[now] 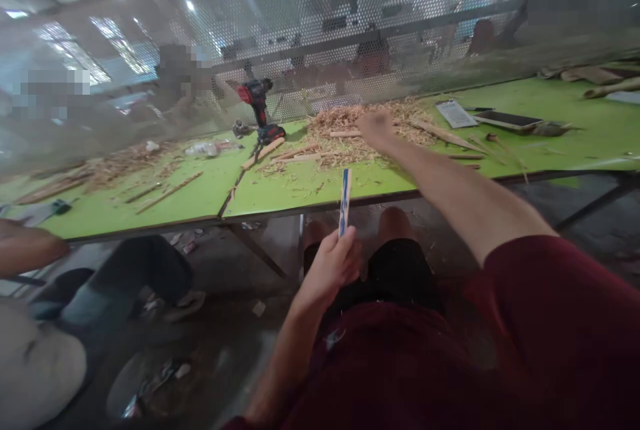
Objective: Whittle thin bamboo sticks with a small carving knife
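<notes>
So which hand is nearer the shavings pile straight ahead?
Right: the right hand, blurred, is at the shavings pile; the left hand is farther off, holding a blue-marked strip before the near edge of the green table.

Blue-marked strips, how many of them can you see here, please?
1: the blue-marked strip, held in the left hand; others may be hidden among the wood shavings on the table.

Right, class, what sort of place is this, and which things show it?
Probably a woodworking or carving workshop: wood shavings are heaped on the green table, a cordless drill stands there, and the left hand holds a wooden strip.
</notes>
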Tool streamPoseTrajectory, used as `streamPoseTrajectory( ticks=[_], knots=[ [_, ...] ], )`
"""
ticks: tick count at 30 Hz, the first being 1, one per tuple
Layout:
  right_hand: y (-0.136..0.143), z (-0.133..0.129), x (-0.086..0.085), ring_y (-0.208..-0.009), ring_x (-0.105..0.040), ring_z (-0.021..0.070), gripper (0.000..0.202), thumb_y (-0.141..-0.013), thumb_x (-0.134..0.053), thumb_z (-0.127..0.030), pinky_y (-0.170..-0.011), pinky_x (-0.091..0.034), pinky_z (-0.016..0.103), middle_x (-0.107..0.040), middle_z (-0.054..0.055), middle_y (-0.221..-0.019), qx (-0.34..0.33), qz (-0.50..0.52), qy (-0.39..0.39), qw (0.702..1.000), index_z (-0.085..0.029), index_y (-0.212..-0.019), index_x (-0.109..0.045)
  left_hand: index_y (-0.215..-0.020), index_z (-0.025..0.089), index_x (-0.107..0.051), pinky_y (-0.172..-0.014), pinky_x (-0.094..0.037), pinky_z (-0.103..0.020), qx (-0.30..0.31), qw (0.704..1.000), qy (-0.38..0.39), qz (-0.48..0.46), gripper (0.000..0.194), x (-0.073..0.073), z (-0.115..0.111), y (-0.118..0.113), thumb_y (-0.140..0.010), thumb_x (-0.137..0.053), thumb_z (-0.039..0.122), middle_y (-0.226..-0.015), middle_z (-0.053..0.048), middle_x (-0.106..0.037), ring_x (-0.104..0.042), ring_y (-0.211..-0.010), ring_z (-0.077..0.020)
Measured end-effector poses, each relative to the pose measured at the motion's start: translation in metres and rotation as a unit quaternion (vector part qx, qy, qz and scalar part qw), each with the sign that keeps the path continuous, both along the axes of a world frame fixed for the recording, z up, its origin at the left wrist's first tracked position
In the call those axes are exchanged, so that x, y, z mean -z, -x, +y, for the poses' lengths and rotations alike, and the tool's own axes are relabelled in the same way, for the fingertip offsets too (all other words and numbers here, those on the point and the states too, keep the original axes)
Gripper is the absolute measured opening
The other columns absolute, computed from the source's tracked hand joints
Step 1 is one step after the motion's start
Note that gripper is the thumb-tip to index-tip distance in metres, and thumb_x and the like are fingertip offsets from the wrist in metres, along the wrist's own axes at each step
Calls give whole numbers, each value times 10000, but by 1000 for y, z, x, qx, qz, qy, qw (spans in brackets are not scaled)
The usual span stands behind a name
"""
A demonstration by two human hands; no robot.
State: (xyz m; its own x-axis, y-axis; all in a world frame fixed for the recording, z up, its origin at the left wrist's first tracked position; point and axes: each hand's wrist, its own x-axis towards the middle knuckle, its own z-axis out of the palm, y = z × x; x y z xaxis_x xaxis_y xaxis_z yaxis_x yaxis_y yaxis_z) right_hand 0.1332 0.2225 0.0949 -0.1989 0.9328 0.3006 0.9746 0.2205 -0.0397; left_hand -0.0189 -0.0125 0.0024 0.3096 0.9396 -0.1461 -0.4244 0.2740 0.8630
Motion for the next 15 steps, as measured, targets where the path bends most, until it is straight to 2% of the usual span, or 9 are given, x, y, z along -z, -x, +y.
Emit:
streamPoseTrajectory(
  ticks=[2,3,4,6,8,12,15],
  knots=[
    [-19,3,-8,-1084,-671,205,838,-997,90,-159,-827,-428,296,-676,192,-1085,29,-9,0,1000,202,-893,-659,-760,227,-368,-357,-125,-143,-5,1000,4,-16,568,3,-8,2,-793,-803,592,-464,150,-296,-180,-359,-15],
    [-26,0,-8,-1113,-662,229,830,-984,69,-179,-768,-414,331,-674,236,-1052,34,-15,-1,999,218,-904,-655,-757,227,-372,-353,-119,-146,0,1000,5,-19,571,5,-9,4,-784,-811,590,-453,151,-295,-174,-352,-15],
    [-31,-6,-5,-1085,-670,235,762,-1016,-53,-237,-747,-401,322,-686,249,-1029,33,-18,-2,999,216,-933,-660,-751,225,-374,-349,-115,-149,4,1000,5,-23,572,6,-7,6,-781,-815,589,-445,150,-296,-170,-346,-14],
    [-36,-27,5,-1014,-688,207,574,-1037,-303,-279,-716,-376,288,-721,244,-1002,21,-21,-1,1000,128,-998,-707,-740,221,-377,-347,-113,-155,19,999,6,-30,563,10,-2,8,-798,-803,584,-440,144,-307,-177,-337,-13],
    [-35,-57,19,-938,-688,174,449,-1029,-415,-268,-689,-349,258,-751,221,-994,-1,-21,9,1000,30,-980,-748,-731,217,-370,-354,-113,-156,25,999,7,-36,559,13,4,8,-820,-787,579,-445,141,-311,-184,-336,-10],
    [-23,-120,40,-843,-681,181,352,-1020,-466,-268,-658,-329,268,-791,138,-962,-53,-35,53,997,-139,-947,-785,-734,221,-353,-364,-107,-156,12,999,0,-31,582,14,8,5,-802,-796,593,-449,145,-308,-194,-332,-8],
    [-9,-155,48,-829,-706,212,308,-1000,-485,-284,-648,-343,277,-798,113,-943,-68,-72,82,992,-201,-981,-781,-744,223,-362,-364,-120,-161,9,1000,-8,-19,592,15,5,1,-783,-793,627,-452,146,-321,-208,-332,-11]
  ],
)
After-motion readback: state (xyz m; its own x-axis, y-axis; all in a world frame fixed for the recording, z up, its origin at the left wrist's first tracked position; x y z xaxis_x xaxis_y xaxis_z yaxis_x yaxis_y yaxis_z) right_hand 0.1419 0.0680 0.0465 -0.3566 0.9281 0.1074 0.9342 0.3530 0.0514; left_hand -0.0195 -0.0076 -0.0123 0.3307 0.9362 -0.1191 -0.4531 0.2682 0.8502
